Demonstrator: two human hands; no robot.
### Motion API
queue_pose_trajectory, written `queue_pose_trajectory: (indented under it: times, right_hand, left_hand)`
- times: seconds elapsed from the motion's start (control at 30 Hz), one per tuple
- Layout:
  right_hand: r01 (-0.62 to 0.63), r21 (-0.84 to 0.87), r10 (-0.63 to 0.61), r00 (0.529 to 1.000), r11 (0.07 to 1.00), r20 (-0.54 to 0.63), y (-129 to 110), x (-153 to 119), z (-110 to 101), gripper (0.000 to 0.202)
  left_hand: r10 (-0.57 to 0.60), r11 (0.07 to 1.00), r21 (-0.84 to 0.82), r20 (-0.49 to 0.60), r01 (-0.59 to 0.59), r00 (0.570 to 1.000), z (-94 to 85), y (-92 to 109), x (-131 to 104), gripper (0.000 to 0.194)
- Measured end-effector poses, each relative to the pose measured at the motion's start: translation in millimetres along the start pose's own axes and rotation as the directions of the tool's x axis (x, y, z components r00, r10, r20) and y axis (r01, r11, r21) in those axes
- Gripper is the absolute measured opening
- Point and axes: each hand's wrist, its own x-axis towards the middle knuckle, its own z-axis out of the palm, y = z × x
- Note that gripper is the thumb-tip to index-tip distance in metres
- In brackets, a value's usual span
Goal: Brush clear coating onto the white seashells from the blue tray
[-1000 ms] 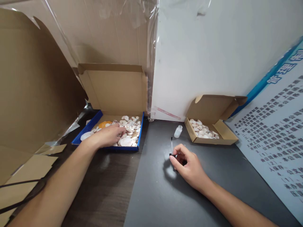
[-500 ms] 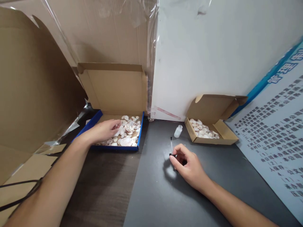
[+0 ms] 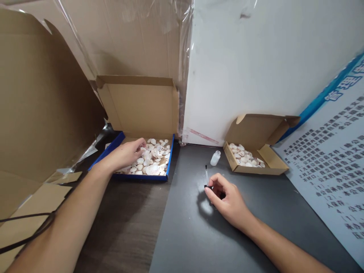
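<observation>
My left hand [image 3: 129,152] reaches into the blue-edged cardboard box [image 3: 170,159] on the left, its fingers bent in a pinch at the pile of pale seashells [image 3: 153,168]. Whatever lies between those fingertips is too small to make out. On the right, my right hand [image 3: 224,195] grips a brush applicator [image 3: 207,176] by its black cap, with the clear stem and dark bristles pointing up. Just beyond the bristles stands a small open glass bottle [image 3: 215,159] holding something whitish.
A smaller open cardboard box [image 3: 260,171] with more shells sits at the back right. A printed board [image 3: 335,167] leans along the right side. Large cardboard [image 3: 42,94] and plastic film border the left; a black cable [image 3: 25,235] crosses near my left forearm.
My left hand has lifted slightly and its fingers have shifted over the shells. My right hand still grips the brush applicator in the same pose. The view has shifted a little.
</observation>
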Motion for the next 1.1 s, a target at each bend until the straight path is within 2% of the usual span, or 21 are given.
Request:
queue_pose_trajectory:
  times: [0.13, 0.27, 0.33, 0.47, 0.57, 0.9, 1.0, 1.1]
  right_hand:
    - [-0.005, -0.002, 0.005, 1.000, 1.000, 0.010, -0.3, 0.5, 0.1, 0.018]
    - [0.001, -0.007, -0.001, 1.000, 1.000, 0.009, 0.7, 0.5, 0.2, 0.017]
    - [0.004, -0.011, -0.003, 1.000, 1.000, 0.011, 1.2, 0.1, 0.1, 0.018]
    - [0.004, -0.018, -0.004, 1.000, 1.000, 0.017, 1.4, -0.1, -0.2, 0.017]
    - [0.006, -0.019, -0.006, 1.000, 1.000, 0.015, 1.7, 0.3, 0.0, 0.017]
    - [0.013, -0.025, -0.013, 1.000, 1.000, 0.016, 0.7, 0.1, 0.0, 0.018]
    - [0.014, -0.032, -0.013, 1.000, 0.999, 0.014, 0.3, -0.5, -0.6, 0.017]
    - [0.011, -0.035, -0.010, 1.000, 0.999, 0.016, 0.9, -1.0, -1.1, 0.016]
  left_hand:
    - [0.042, 0.999, 0.034, -0.015, -0.042, 0.999, 1.2, 4.0, -0.9, 0.022]
    - [0.073, 0.991, 0.099, 0.131, -0.086, 0.989, 3.9, 10.0, -0.5, 0.019]
    - [0.073, 0.986, 0.135, 0.165, -0.096, 0.984, 6.2, 10.6, -0.1, 0.022]
    - [0.044, 0.984, 0.160, 0.186, -0.075, 0.982, 10.4, 8.3, 1.5, 0.032]
    - [0.063, 0.983, 0.162, 0.167, -0.090, 0.984, 11.4, 6.9, 4.1, 0.028]
    - [0.113, 0.994, 0.008, 0.053, -0.113, 0.992, 8.3, 7.1, 4.7, 0.026]
    - [0.089, 0.995, -0.041, 0.071, -0.086, 0.994, 6.4, 7.9, 1.8, 0.024]
    - [0.036, 0.994, -0.105, 0.145, -0.020, 0.989, 3.8, 9.7, -1.9, 0.025]
